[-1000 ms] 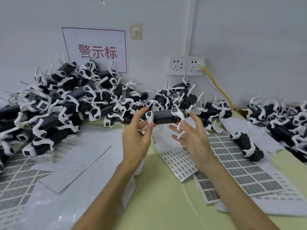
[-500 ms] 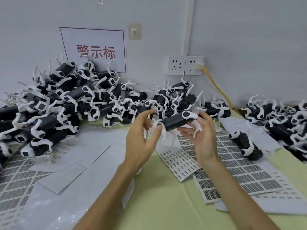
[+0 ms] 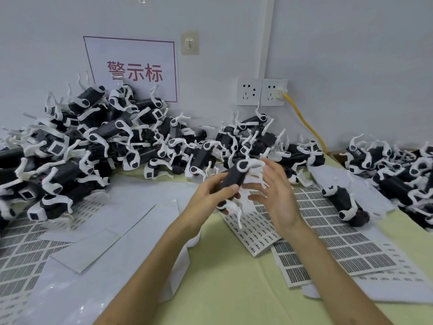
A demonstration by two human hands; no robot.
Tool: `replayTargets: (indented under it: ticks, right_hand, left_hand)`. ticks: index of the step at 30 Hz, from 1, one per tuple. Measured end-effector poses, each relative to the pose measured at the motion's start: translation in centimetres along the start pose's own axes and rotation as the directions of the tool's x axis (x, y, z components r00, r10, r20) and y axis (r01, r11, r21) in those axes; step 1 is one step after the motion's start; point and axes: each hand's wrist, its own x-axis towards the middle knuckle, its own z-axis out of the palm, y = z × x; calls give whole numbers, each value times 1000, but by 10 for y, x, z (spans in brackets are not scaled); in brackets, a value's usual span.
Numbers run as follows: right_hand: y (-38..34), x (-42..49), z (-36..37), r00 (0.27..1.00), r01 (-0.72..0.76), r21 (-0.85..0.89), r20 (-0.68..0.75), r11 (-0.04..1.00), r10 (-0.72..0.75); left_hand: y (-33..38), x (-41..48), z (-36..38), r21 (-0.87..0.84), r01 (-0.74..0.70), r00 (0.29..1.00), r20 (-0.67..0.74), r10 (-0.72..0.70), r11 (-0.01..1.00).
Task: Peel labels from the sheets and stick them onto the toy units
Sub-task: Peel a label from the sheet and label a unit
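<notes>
A black toy unit [image 3: 234,177] with white legs is held tilted above the table, its upper end to the right. My left hand [image 3: 210,193] grips its lower end, fingers curled round the body. My right hand [image 3: 274,193] stands just right of it with straight, spread fingers, palm towards the toy, near its white legs. Label sheets [image 3: 328,228] with rows of small printed labels lie on the table under and right of my hands. I see no label on my fingers.
A big heap of toy units [image 3: 93,146] fills the back left, with more at the back middle [image 3: 262,141] and right [image 3: 398,172]. One single unit [image 3: 344,202] lies on the sheets. Used backing sheets [image 3: 98,228] cover the left. A yellow cable [image 3: 304,123] hangs from the wall socket.
The toy has come down from level to tilted and nearer to me. My left hand has closed round its lower end. My right hand has let go and opened beside it.
</notes>
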Motion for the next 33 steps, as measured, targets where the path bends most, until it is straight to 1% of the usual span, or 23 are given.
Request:
replayTargets:
  ticks: [2,4,6,9,12,14,18,22,27,30,33]
  right_hand:
    - [-2,0,-2,1000,-7,-31,-31,999,6]
    - [-5,1,-4,999,-28,9,-32,1000,28]
    - [-9,0,-7,998,-69,89,-5,994,70]
    - [-10,-1,-6,986,-155,217,93,964,138]
    - [-11,-1,-4,975,-200,243,146,949,168]
    - [-11,-1,-3,978,-178,193,146,965,151]
    - [-8,-1,-2,992,-106,97,79,990,98]
    - [-3,-2,-1,998,-39,-73,53,997,43]
    - [-1,-2,1,997,-9,-112,71,994,17]
    - [3,-3,2,999,11,-158,45,987,-4]
    - [6,-4,4,1000,8,-162,-2,987,-8]
  left_hand:
    - [1,2,-1,-124,23,992,-121,-38,992]
    - [4,3,-5,-248,41,974,-205,-94,968]
    - [6,4,-7,-302,51,965,-230,-124,952]
    - [8,4,-5,-319,45,957,-259,-133,947]
    - [4,3,-1,-238,45,966,-237,-103,970]
    - [1,2,1,-169,53,976,-201,-87,984]
    - [-2,1,5,-89,51,980,-186,-67,995]
    - [-4,1,8,-37,30,982,-186,-36,999]
    - [-8,1,11,36,3,980,-197,4,999]
    - [-10,2,12,75,-11,980,-196,26,997]
    - [-11,2,13,142,-24,976,-211,54,990]
